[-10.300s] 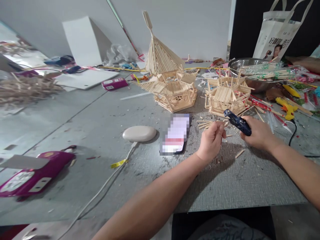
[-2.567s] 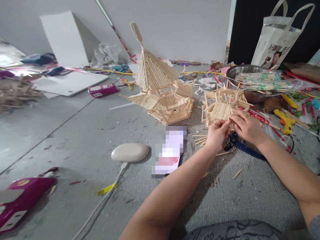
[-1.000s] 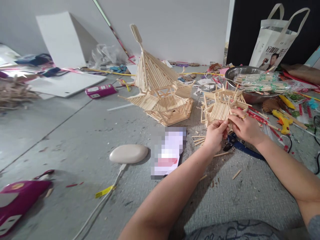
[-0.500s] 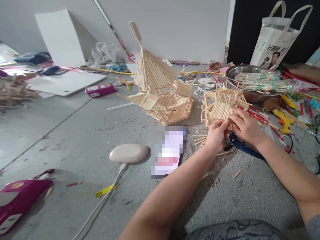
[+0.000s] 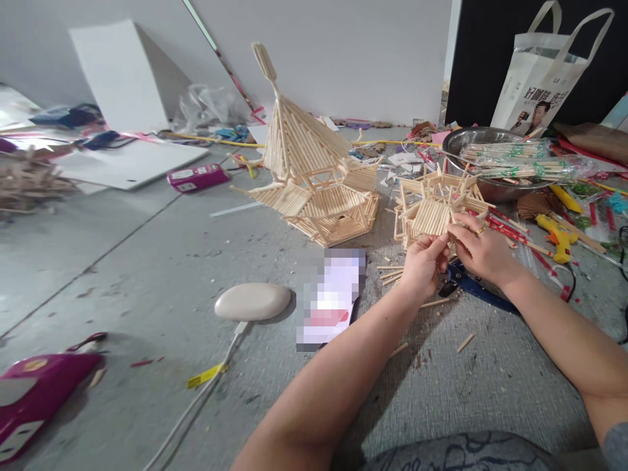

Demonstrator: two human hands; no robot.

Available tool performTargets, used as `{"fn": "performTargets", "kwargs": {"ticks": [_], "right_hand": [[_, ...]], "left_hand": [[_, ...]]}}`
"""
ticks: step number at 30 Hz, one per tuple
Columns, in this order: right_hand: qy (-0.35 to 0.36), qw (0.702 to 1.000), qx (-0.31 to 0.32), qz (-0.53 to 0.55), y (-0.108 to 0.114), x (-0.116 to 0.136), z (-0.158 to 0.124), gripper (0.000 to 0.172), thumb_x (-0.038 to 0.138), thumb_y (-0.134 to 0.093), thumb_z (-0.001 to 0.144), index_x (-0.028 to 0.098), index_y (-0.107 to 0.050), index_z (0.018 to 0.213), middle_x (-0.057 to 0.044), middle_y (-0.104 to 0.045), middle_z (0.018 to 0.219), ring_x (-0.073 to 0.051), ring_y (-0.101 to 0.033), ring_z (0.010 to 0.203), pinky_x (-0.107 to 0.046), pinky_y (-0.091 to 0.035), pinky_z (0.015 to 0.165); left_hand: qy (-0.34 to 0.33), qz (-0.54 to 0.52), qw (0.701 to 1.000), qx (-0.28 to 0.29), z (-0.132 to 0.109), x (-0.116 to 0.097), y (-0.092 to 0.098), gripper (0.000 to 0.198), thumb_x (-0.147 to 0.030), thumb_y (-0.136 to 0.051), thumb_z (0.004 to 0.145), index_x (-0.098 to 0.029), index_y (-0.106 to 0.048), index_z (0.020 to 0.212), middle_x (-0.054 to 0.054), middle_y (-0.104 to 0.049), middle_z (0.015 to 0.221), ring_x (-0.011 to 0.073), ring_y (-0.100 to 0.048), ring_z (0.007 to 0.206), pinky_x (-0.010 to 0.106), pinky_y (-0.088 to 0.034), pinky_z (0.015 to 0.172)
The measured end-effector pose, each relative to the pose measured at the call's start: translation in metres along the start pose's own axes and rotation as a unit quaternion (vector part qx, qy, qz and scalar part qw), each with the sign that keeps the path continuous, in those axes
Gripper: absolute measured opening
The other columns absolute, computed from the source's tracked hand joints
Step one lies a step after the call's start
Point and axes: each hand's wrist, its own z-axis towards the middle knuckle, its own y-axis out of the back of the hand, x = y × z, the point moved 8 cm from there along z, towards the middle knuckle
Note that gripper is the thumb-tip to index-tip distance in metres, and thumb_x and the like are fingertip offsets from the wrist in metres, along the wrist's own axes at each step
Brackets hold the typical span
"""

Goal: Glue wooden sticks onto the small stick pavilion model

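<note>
Blue-handled pliers [image 5: 473, 288], gripped by the right hand [image 5: 483, 252] ten seconds ago, now lie on the grey counter [image 5: 490, 379] just before the small frame of pale wooden sticks [image 5: 432, 212]. The right hand and the left hand [image 5: 422, 265] both pinch the frame's near edge, so cutting seems to have given way to fitting.

left hand [image 5: 420, 265], right hand [image 5: 483, 252] — pinching stick frame [image 5: 432, 212]

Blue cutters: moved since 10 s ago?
Yes: blue cutters left the right hand, now lie on the mat below it, beside the small stick frame.
</note>
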Motion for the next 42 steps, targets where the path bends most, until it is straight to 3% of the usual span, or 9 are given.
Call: {"fn": "performTargets", "kwargs": {"ticks": [12, 26, 34, 42], "right_hand": [[-0.013, 1.000, 0.004, -0.002, 0.0005, 0.0011, 0.0030, 0.033, 0.023, -0.040, 0.087, 0.016, -0.054, 0.115, -0.012, -0.055, 0.120, -0.022, -0.056, 0.099, -0.031, -0.050, 0.069], [-0.041, 0.999, 0.031, -0.012, 0.0021, 0.0031, 0.0065, 0.033, 0.024, -0.039, 0.087, 0.017, -0.054, 0.115, -0.012, -0.054, 0.120, -0.021, -0.058, 0.092, -0.028, -0.048, 0.063], [-0.043, 0.998, 0.035, -0.011, 0.0014, 0.0034, 0.0078, 0.033, 0.021, -0.041, 0.085, 0.015, -0.052, 0.115, -0.012, -0.054, 0.120, -0.022, -0.058, 0.093, -0.029, -0.049, 0.065], [-0.046, 0.998, 0.038, -0.015, 0.0003, 0.0030, 0.0075, 0.033, 0.023, -0.038, 0.087, 0.016, -0.053, 0.115, -0.012, -0.054, 0.120, -0.022, -0.057, 0.093, -0.029, -0.048, 0.064]], "left_hand": [[0.000, 0.021, 1.000, -0.013, 0.0022, -0.0019, 0.0009, 0.033, -0.037, -0.073, 0.060, -0.015, -0.049, 0.059, -0.006, -0.050, 0.045, 0.0021, -0.039, 0.032, 0.016, -0.026, 0.033], [-0.009, 0.021, 1.000, -0.015, -0.0016, -0.0014, -0.0056, 0.032, -0.040, -0.068, 0.069, -0.015, -0.049, 0.061, -0.007, -0.047, 0.046, 0.0022, -0.037, 0.032, 0.016, -0.026, 0.033], [-0.003, 0.034, 0.999, -0.006, -0.0023, -0.0030, -0.0002, 0.030, -0.035, -0.074, 0.061, -0.015, -0.052, 0.063, -0.006, -0.049, 0.049, 0.0021, -0.040, 0.035, 0.016, -0.029, 0.035], [-0.040, 0.065, 0.997, -0.015, 0.0000, -0.0070, 0.0021, 0.030, -0.036, -0.074, 0.060, -0.014, -0.054, 0.061, -0.006, -0.051, 0.050, 0.0020, -0.039, 0.035, 0.017, -0.027, 0.034]]}}
